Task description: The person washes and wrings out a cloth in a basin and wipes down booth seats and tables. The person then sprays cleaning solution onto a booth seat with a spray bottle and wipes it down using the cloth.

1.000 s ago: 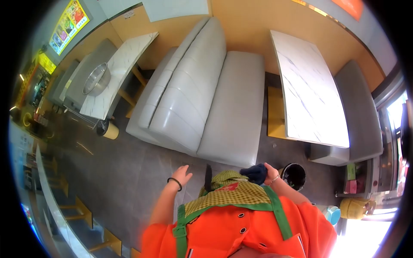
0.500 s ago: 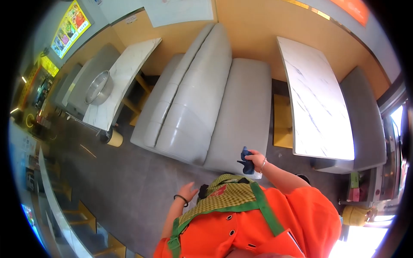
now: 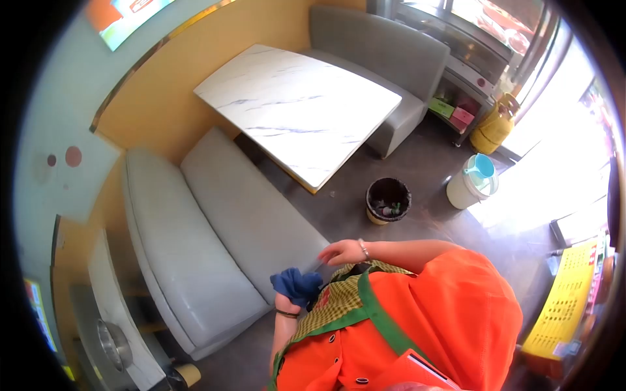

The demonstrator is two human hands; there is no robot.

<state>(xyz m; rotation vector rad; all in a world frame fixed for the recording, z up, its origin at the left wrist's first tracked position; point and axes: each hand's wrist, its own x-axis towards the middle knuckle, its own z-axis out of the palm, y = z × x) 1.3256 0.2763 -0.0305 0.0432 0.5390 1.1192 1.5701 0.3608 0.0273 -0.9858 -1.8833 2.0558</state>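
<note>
A crumpled dark blue cloth point(image 3: 297, 285) is bunched at my left hand point(image 3: 284, 304), held in front of the apron point(image 3: 329, 303). Most of the left fingers are hidden by the cloth; a dark band circles that wrist. My right hand point(image 3: 342, 252), with a bracelet at the wrist, is just beyond the apron, fingers loosely stretched and nothing in them. Both hands are near the front end of the grey padded bench seat point(image 3: 251, 195).
A white marble-patterned table point(image 3: 300, 107) stands ahead, with another grey bench point(image 3: 375, 55) behind it. On the floor to the right are a black-lined bin point(image 3: 388, 199), a white bucket point(image 3: 464, 190) with a blue scoop point(image 3: 481, 166), a yellow gas cylinder point(image 3: 494, 127) and a yellow basket point(image 3: 564, 296).
My view has swung right toward the doorway. The blue cloth has passed from my right hand to my left, and my right hand is now free of it.
</note>
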